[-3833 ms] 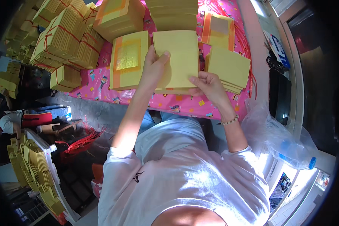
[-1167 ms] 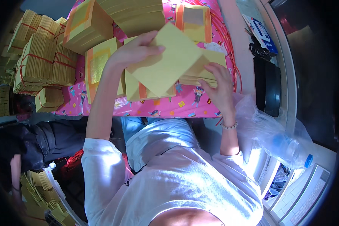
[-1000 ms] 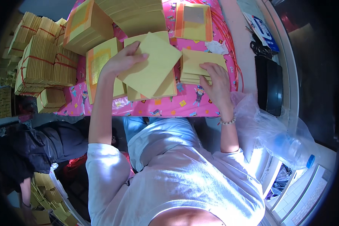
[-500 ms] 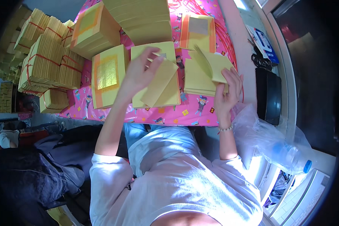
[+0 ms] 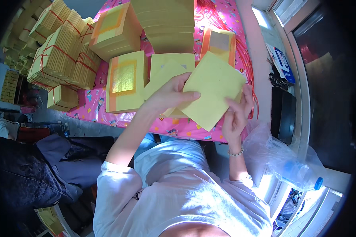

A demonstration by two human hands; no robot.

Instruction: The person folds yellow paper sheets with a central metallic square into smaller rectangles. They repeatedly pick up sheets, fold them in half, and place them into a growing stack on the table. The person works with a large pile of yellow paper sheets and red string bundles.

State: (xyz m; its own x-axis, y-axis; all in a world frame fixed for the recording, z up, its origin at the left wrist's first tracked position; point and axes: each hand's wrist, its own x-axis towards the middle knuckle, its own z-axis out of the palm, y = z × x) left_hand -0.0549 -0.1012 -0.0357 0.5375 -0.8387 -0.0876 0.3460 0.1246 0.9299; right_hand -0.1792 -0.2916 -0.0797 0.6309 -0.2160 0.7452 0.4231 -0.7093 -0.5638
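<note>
A pad of thin yellow paper sheets (image 5: 213,91) is tilted up in front of me, its corner pointing down. My left hand (image 5: 172,94) grips its left edge, thumb on top and fingers underneath. At the lower right edge my right hand (image 5: 237,112) has the paper between its fingers; these are slightly blurred. Under my left hand and the pad lies a yellow paper stack (image 5: 172,61) with small silver corners showing. To its left stands a yellow stack with a gold foil square (image 5: 124,77) and orange borders. The sheets below the raised pad are mostly hidden.
Tall yellow stacks (image 5: 168,27) stand behind, beside a foil-topped block (image 5: 112,23). Bundles tied with red string (image 5: 63,51) are piled at the left. Red strings (image 5: 247,63) run along the table's right edge. A plastic bag with a bottle (image 5: 296,172) sits at the lower right.
The paper my right hand was lifting has come up and left, and my left hand has moved right and taken its left edge. The whole view has shifted slightly.
</note>
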